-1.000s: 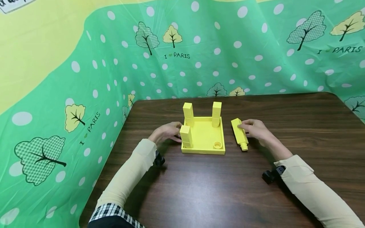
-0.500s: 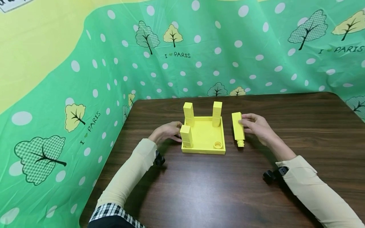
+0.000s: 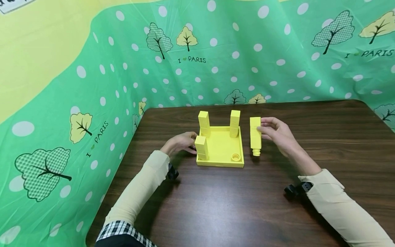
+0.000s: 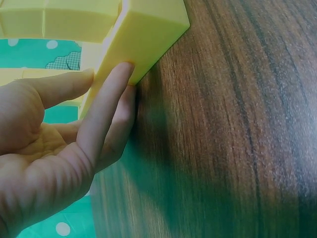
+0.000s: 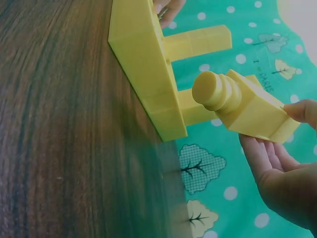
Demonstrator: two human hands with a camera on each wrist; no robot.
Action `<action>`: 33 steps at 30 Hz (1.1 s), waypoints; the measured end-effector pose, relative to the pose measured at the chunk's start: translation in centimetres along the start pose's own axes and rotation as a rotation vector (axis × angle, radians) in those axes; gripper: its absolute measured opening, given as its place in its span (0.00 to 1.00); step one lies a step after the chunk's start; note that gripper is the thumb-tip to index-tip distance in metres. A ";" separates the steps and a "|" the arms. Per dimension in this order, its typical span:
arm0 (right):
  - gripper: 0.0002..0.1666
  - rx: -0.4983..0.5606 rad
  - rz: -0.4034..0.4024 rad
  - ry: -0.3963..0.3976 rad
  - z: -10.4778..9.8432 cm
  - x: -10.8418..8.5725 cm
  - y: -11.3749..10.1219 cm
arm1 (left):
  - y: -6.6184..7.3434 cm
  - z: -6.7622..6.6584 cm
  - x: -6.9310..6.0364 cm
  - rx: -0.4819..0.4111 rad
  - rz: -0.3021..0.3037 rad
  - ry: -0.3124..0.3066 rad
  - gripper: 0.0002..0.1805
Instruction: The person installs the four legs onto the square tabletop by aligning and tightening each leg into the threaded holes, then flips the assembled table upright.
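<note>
A square yellow toy tabletop [image 3: 219, 142] with a raised rim lies upside down. Three yellow posts stand up as legs: front left [image 3: 202, 147], back left [image 3: 204, 122] and back right [image 3: 234, 122]. At its front right corner is a round raised socket [image 3: 236, 157]. My left hand [image 3: 182, 142] presses its fairly straight fingers [image 4: 109, 106] against the tabletop's left wall. Between thumb and fingers my right hand [image 3: 276, 135] holds a loose yellow table leg [image 3: 255, 132], right of the tabletop and apart from it. Its screw end [image 5: 218, 91] points down.
Everything is on a dark wooden table [image 3: 216, 206]. A green and yellow cloth [image 3: 234, 48] with trees and dots hangs behind it and along the left. Black wrist cameras sit at both sleeves.
My right hand has raised the leg and turned it straighter, from slanting to nearly upright, shifting it slightly away and left. The left hand and the tabletop stay as they were.
</note>
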State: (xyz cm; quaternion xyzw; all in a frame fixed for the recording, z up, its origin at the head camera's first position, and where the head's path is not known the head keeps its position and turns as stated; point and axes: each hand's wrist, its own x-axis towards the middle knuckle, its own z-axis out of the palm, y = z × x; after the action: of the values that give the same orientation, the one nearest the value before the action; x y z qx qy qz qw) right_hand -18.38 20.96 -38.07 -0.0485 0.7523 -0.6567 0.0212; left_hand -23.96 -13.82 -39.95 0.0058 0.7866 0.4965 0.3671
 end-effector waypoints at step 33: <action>0.22 0.083 -0.299 -0.107 4.2 -1.1 -0.1 | -0.1 0.1 -0.1 0.000 0.017 0.007 0.19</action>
State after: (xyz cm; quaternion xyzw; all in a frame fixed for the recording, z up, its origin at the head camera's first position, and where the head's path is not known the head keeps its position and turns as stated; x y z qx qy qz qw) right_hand -16.84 16.91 -38.55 -0.1941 0.7069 -0.6793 -0.0346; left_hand -23.82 -13.87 -39.99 0.0108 0.7878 0.4995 0.3602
